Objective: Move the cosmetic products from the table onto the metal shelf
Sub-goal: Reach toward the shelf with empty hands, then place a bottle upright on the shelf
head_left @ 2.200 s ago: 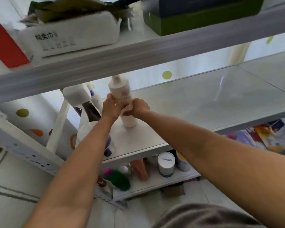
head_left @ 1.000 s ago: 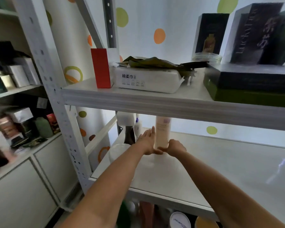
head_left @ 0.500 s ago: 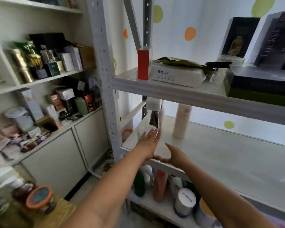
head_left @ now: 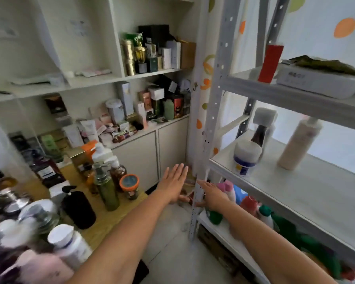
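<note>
Both grips apart, empty: left hand point(head_left: 173, 185) near table point(head_left: 119, 219), right hand point(head_left: 213, 195) beside metal shelf point(head_left: 295, 191).

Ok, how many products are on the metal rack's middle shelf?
3: jar at the front corner, dark bottle behind it, cream bottle to the right. More may hide behind.

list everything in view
metal shelf: one, pale grey, right
cream bottle: one, cream, middle level
jar: one, white and blue, middle level, front
dark bottle: one, brown, behind the jar
red box: one, red, upper level
tissue pack: one, white, upper level
table: one, wooden, lower left
black pump bottle: one, black, on table
green bottle: one, green, on table
left hand: one, open, empty, between table and shelf
right hand: one, open, empty, by shelf post
</note>
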